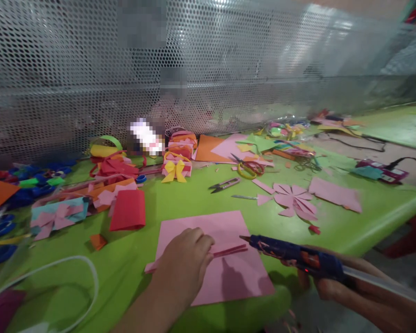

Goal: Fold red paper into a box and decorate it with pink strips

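Observation:
My left hand [185, 259] is closed on a narrow folded pink paper strip [230, 251], just above or on a pink paper sheet [225, 226]. One end of the strip sticks out to the right of the fingers. My right hand [350, 291] grips a dark blue hot glue gun [294, 254], its small red light lit and a clear glue stick [377, 280] coming out of the back. The nozzle points left, a little above the sheet and right of the strip's end. A dark shadow falls across the sheet.
On the green table [152, 286] lie thread snips [225, 185], yellow-handled scissors [247, 170], a pink paper flower [293, 199] and a red folded paper [128, 210]. A white cable [96, 273] loops at left. Perforated metal [208, 60] stands behind.

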The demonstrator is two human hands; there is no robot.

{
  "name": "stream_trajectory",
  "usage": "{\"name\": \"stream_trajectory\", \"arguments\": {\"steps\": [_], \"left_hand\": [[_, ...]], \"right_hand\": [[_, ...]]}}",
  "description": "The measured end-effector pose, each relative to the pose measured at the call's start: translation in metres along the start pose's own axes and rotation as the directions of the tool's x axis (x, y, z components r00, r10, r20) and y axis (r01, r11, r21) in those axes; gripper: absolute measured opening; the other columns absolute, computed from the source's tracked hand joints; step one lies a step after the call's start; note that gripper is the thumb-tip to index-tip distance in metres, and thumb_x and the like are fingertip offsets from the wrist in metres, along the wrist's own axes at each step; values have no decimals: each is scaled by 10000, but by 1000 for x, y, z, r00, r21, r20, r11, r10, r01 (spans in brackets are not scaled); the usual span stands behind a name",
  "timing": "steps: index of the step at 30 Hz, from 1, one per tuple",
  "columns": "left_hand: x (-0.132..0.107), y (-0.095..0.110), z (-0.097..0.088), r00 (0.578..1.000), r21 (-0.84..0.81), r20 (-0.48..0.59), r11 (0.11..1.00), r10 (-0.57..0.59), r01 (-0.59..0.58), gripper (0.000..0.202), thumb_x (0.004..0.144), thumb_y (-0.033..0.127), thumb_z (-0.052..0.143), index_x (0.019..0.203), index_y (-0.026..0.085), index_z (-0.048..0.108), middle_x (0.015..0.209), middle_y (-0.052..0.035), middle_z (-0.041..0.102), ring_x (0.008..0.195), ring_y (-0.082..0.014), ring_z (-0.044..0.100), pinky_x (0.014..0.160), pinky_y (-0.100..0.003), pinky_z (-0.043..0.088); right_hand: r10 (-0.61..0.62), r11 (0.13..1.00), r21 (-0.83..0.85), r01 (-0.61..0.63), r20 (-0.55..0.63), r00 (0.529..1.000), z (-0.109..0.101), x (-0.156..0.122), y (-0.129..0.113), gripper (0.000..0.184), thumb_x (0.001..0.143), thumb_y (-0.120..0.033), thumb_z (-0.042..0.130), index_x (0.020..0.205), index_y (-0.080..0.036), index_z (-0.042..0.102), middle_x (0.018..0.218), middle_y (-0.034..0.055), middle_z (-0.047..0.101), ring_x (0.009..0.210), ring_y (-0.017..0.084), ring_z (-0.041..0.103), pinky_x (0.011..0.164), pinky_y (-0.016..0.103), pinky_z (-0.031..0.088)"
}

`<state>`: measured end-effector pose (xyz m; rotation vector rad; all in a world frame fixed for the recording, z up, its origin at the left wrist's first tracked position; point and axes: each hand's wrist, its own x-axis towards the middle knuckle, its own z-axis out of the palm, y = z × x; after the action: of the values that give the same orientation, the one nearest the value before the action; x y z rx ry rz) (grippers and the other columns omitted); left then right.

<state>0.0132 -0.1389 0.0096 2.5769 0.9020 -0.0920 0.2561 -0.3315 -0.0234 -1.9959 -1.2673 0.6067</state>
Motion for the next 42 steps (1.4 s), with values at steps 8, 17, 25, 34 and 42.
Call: {"name": "stream_trajectory", "arguments": {"steps": [8, 17, 25, 34, 42], "left_hand": [[0, 2, -1, 1000, -62, -16, 998, 9, -10, 238, 869, 157, 408, 912, 179, 641, 910, -49, 628, 867, -187, 554, 760, -343, 453], [-2, 3, 0, 999, -98, -48, 995, -3, -1, 282, 869, 161, 404, 859, 190, 684, 869, -47, 621, 850, -184, 549, 743, -345, 446], [2, 1, 8, 999, 16, -51, 1000, 6, -5, 303, 831, 45, 403, 972, 176, 637, 900, -57, 634, 846, -188, 563, 711, -331, 461], [1, 1, 8, 999, -3, -52, 1000, 5, -6, 202, 838, 90, 436, 888, 187, 606, 867, -38, 613, 812, -178, 554, 676, -313, 450], [3, 4, 0, 998, -18, 41, 999, -48, 49, 117, 856, 201, 503, 885, 178, 615, 921, -36, 605, 859, -175, 548, 717, -306, 428]], "right_hand": [[-51, 996, -65, 68, 234, 971, -2, 3, -4, 412, 797, -520, 475, 1064, -289, 687, 906, 38, 731, 806, 279, 682, 776, 342, 553], [-110, 977, -155, 148, 228, 968, 7, 8, -29, 403, 799, -517, 476, 1040, -277, 693, 969, 35, 720, 929, 300, 653, 848, 346, 521], [-197, 946, -208, 248, 237, 951, 9, 16, -48, 373, 819, -459, 497, 1079, -255, 669, 936, 53, 722, 797, 239, 677, 769, 304, 552], [-148, 944, -261, 202, 212, 966, 6, 19, -48, 366, 825, -474, 489, 1003, -223, 687, 888, 63, 724, 836, 233, 670, 716, 281, 555], [-191, 940, -209, 270, 336, 922, 2, 38, -75, 338, 860, -433, 438, 930, -196, 669, 837, 54, 702, 765, 212, 647, 708, 300, 535]]}}
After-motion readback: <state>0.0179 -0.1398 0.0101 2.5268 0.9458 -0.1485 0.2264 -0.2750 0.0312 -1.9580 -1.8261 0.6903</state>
